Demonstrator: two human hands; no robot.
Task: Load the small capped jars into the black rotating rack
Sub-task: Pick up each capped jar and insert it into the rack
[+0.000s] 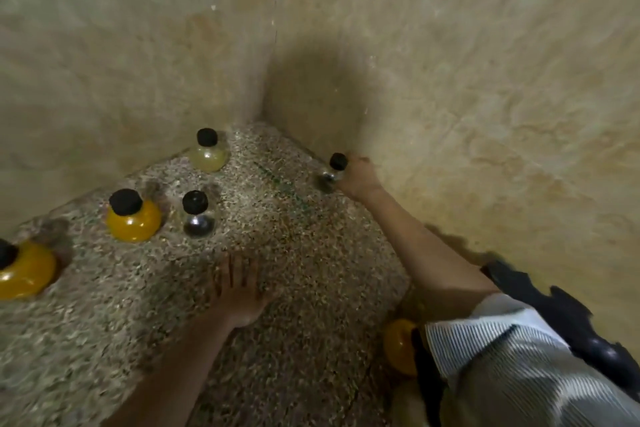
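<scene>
Several small round jars with black caps stand on a speckled stone counter (pixel 294 288). My right hand (pixel 358 177) reaches to the far right corner and is closed around a clear jar (pixel 332 172) by the wall. My left hand (pixel 239 288) lies flat on the counter, fingers spread, holding nothing. Beyond it stand a clear jar (pixel 197 218), an orange jar (pixel 133 218), a pale yellow jar (pixel 207 152) in the back corner, and another orange jar (pixel 24 270) at the left edge. Part of the black rack (pixel 571 319) shows behind my right arm, with an orange jar (pixel 401 347) beside it.
Beige marbled walls (pixel 485 80) meet in a corner behind the counter and close it in on the left and the right. My striped sleeve (pixel 502 350) covers much of the rack at the lower right.
</scene>
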